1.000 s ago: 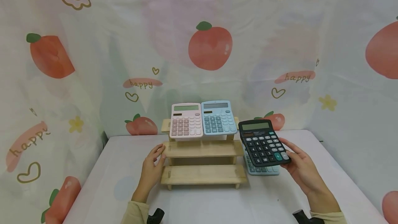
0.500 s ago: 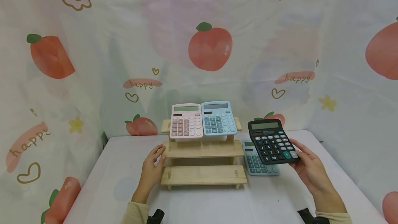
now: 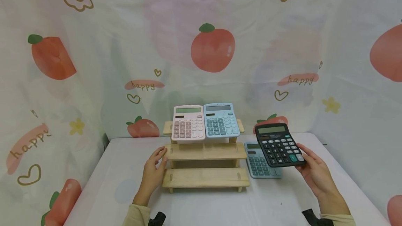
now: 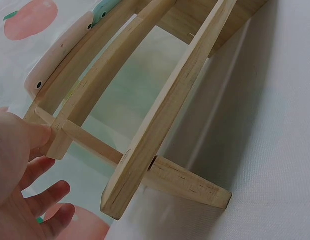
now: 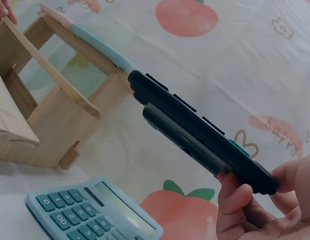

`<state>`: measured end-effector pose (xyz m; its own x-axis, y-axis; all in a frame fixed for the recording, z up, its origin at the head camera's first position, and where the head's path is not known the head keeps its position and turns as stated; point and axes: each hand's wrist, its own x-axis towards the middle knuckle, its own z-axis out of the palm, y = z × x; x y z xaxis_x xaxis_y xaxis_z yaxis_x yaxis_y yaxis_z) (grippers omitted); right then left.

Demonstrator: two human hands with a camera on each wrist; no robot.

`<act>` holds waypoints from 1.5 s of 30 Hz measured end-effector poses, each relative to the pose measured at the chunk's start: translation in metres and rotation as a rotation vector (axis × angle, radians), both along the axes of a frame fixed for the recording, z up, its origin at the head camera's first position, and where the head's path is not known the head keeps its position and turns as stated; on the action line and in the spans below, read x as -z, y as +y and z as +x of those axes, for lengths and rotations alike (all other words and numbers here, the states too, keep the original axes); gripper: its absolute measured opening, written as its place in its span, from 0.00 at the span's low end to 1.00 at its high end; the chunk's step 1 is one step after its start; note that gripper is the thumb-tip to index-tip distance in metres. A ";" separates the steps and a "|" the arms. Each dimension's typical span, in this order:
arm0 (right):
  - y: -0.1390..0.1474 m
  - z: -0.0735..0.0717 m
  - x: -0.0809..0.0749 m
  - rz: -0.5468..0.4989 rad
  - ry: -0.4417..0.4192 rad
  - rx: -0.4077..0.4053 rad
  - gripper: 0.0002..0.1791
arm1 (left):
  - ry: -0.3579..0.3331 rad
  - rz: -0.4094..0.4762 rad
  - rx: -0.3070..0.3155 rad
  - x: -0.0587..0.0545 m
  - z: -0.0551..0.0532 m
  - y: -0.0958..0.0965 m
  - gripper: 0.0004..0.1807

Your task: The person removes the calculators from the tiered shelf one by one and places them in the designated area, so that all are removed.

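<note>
My right hand (image 3: pixel 318 172) pinches a black calculator (image 3: pixel 279 145) by its lower right corner, thumb on one face and fingers on the other. It is held in the air, tilted, partly over a teal-blue calculator (image 3: pixel 259 161) lying on the table; the right wrist view shows the black calculator (image 5: pixel 195 135) edge-on and apart from the teal one (image 5: pixel 90 212). My left hand (image 3: pixel 154 173) holds the left end of the middle tier of a wooden three-tier stand (image 3: pixel 205 152). A pink calculator (image 3: pixel 188 123) and a light blue calculator (image 3: pixel 221 120) lean side by side on its top tier.
The stand's bottom tier (image 3: pixel 205 178) is bare wood. Beneath everything is a white-covered table (image 3: pixel 220 208). A patterned cloth backdrop (image 3: pixel 245 44) with printed fruit rises behind and on both sides.
My right hand has moved right with the black calculator, away from the stand, uncovering more of the teal-blue calculator. The left hand keeps its place on the stand.
</note>
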<state>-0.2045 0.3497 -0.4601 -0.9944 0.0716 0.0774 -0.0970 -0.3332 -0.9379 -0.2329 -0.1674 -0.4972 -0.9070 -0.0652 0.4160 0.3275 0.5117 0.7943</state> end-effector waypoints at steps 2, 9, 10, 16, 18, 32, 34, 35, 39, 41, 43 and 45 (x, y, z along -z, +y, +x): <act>0.002 0.000 0.003 -0.004 -0.010 0.005 0.17 | -0.001 0.001 0.000 0.000 0.000 0.000 0.21; 0.011 -0.002 0.009 -0.001 -0.043 0.027 0.17 | -0.005 -0.005 -0.006 0.001 0.000 -0.001 0.21; 0.012 -0.002 0.010 -0.003 -0.045 0.031 0.17 | -0.004 -0.006 -0.007 0.001 0.000 -0.001 0.21; 0.019 -0.004 0.015 -0.029 -0.055 0.034 0.17 | -0.004 -0.012 -0.008 0.001 0.000 -0.001 0.21; 0.021 -0.005 0.017 -0.035 -0.063 0.028 0.16 | -0.004 -0.015 -0.009 0.001 0.000 -0.001 0.21; 0.038 -0.007 0.035 -0.123 -0.115 0.036 0.16 | 0.013 -0.025 0.001 -0.001 0.000 0.000 0.21; 0.042 -0.007 0.036 -0.141 -0.108 0.035 0.17 | 0.021 -0.032 0.002 -0.002 0.000 0.001 0.21; 0.043 -0.007 0.036 -0.144 -0.111 0.041 0.16 | 0.025 -0.035 0.000 -0.002 0.000 0.001 0.21; 0.047 -0.007 0.038 -0.145 -0.125 0.058 0.15 | 0.026 -0.031 -0.004 -0.002 0.000 0.000 0.21; 0.048 -0.007 0.040 -0.135 -0.135 0.068 0.15 | 0.023 -0.028 -0.007 -0.001 -0.001 0.000 0.21; 0.050 -0.007 0.042 -0.122 -0.154 0.080 0.15 | 0.016 -0.025 -0.007 0.000 -0.001 0.000 0.21; 0.052 -0.008 0.044 -0.131 -0.173 0.095 0.14 | 0.013 -0.021 -0.005 0.000 -0.001 0.000 0.21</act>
<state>-0.2126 0.4014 -0.5043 -0.9804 0.1635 -0.1098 0.0250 -0.4499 -0.8927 -0.2340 -0.1675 -0.4973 -0.9011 -0.0612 0.4292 0.3351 0.5298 0.7791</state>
